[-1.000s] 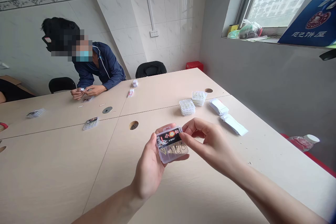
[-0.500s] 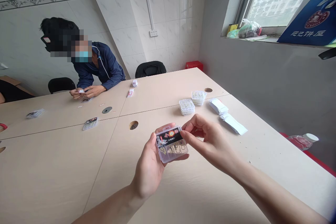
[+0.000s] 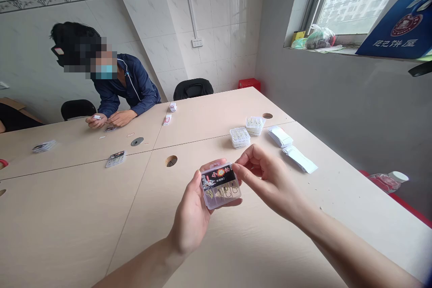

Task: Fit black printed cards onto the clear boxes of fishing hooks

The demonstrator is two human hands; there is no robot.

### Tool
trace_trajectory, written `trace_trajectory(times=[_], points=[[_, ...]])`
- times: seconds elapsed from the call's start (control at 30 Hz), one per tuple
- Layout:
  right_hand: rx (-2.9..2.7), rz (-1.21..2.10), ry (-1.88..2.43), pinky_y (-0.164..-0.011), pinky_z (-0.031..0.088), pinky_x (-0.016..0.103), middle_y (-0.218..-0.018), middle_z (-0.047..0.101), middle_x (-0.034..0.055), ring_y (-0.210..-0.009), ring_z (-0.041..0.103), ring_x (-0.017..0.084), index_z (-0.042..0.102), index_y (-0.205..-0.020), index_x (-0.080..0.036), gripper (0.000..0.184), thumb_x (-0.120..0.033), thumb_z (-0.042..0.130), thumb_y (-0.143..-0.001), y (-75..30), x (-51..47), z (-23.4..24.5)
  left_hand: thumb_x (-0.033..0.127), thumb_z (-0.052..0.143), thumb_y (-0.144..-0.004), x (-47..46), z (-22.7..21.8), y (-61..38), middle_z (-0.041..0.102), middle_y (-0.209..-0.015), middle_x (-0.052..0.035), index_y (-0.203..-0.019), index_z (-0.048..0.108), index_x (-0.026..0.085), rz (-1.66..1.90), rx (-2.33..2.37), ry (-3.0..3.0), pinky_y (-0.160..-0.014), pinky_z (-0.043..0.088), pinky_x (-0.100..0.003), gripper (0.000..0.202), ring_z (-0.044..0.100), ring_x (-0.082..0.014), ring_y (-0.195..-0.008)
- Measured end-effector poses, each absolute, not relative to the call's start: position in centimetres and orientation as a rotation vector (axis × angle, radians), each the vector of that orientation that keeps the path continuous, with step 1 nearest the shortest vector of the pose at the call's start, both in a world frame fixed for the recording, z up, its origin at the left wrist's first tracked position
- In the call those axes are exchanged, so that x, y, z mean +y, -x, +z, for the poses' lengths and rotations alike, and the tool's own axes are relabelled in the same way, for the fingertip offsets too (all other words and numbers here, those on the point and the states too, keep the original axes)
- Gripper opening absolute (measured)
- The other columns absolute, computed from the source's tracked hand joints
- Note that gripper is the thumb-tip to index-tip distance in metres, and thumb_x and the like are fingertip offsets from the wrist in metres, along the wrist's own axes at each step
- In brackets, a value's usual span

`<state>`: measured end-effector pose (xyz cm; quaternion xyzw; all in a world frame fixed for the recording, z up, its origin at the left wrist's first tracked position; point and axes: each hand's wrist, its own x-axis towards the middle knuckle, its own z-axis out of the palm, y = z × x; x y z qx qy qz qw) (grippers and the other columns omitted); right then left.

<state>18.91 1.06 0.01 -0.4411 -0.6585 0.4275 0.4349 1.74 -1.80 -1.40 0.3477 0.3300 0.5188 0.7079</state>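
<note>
My left hand (image 3: 191,216) holds a small clear plastic fishing hook box (image 3: 221,201) from its left side and below, thumb on the near-left edge. Inside the box, several hooks lie in compartments. A black printed label (image 3: 218,177) with an orange burst covers the upper half of the box. The thumb and forefinger of my right hand (image 3: 261,171) are pinched together at the label's upper right corner. The other right fingers are curled, and the exact contact at their tips is partly hidden.
Two stacks of clear hook boxes (image 3: 240,138) stand beyond my right hand, with piles of white cards (image 3: 299,158) beside them. Labelled boxes (image 3: 115,159) lie to the left. Across the table (image 3: 162,234), a person in a blue jacket (image 3: 143,85) handles a small white piece.
My hands and the box have hardly moved; the right fingertips stay at the label's corner. Across the table, the co-worker's hands have moved apart, one holding the white piece.
</note>
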Motion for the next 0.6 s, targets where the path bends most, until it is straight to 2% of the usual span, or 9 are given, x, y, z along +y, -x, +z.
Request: trace_trajectory(times=[0.27, 0.37, 0.47, 0.6], points=[[-1.627, 1.108, 1.059, -0.062, 0.052, 0.032, -0.077, 0.064, 0.0013, -0.07, 0.064, 0.016, 0.049, -0.085, -0.02, 0.017, -0.033, 0.052, -0.096, -18.9, 1.1, -0.1, 0.047, 0.031, -0.098, -1.8, -1.4, -1.8, 0.066, -0.125, -0.0109, -0.125, 0.058, 0.021, 1.138, 0.736, -0.769, -0.084, 0.056, -0.05, 0.046, 0.061, -0.0329, -0.114], [-1.598, 1.058, 1.05, -0.065, 0.053, 0.032, -0.082, 0.064, 0.0024, -0.074, 0.065, 0.017, 0.05, -0.09, -0.021, 0.017, -0.037, 0.053, -0.096, -19.2, 1.5, 0.8, 0.048, 0.031, -0.098, -1.6, -1.3, -1.7, 0.067, -0.122, -0.0122, -0.127, 0.056, 0.021, 1.137, 0.735, -0.772, -0.084, 0.055, -0.049, 0.047, 0.062, -0.0341, -0.113], [-1.596, 0.914, 1.089, -0.065, 0.053, 0.032, -0.089, 0.066, 0.0041, -0.08, 0.066, 0.019, 0.054, -0.094, -0.022, 0.017, -0.04, 0.056, -0.094, -20.6, 0.9, 2.1, 0.048, 0.031, -0.098, -1.3, -1.3, -1.5, 0.069, -0.117, -0.0135, -0.127, 0.056, 0.019, 1.157, 0.722, -0.775, -0.083, 0.055, -0.049, 0.048, 0.064, -0.0339, -0.11], [-1.797, 0.909, 1.056, -0.061, 0.052, 0.03, -0.082, 0.068, 0.0032, -0.076, 0.065, 0.021, 0.064, -0.087, -0.025, 0.017, -0.042, 0.065, -0.088, -23.6, -2.8, 1.4, 0.048, 0.032, -0.097, -0.2, -1.4, -1.2, 0.07, -0.11, -0.0129, -0.126, 0.057, 0.018, 1.202, 0.724, -0.777, -0.079, 0.057, -0.046, 0.049, 0.066, -0.0318, -0.106]])
